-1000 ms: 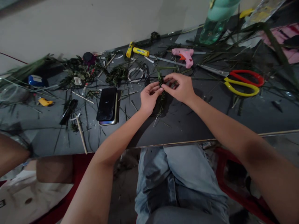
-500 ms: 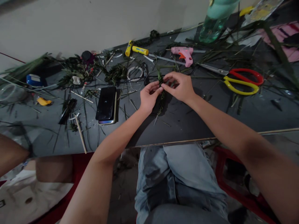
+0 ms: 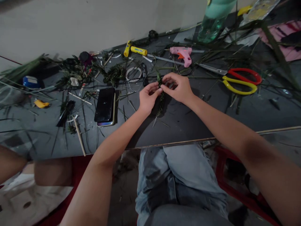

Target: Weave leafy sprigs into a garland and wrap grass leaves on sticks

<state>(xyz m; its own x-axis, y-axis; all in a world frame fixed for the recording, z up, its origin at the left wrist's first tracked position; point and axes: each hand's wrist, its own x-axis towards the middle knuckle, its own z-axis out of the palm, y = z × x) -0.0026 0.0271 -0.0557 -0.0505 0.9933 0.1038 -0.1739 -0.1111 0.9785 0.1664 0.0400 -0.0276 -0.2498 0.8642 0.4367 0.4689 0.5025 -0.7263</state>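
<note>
The left forearm [image 3: 124, 133], bare, slants up to the right; the right forearm [image 3: 218, 121], also bare, slants up to the left; the left hand [image 3: 147, 98] is half curled, its thumb set below the bent index finger in a pinch; the right hand [image 3: 180, 88] faces it, knuckles arched, thumb stretched leftward, likewise pinching; the two thumb tips lie close together.
</note>
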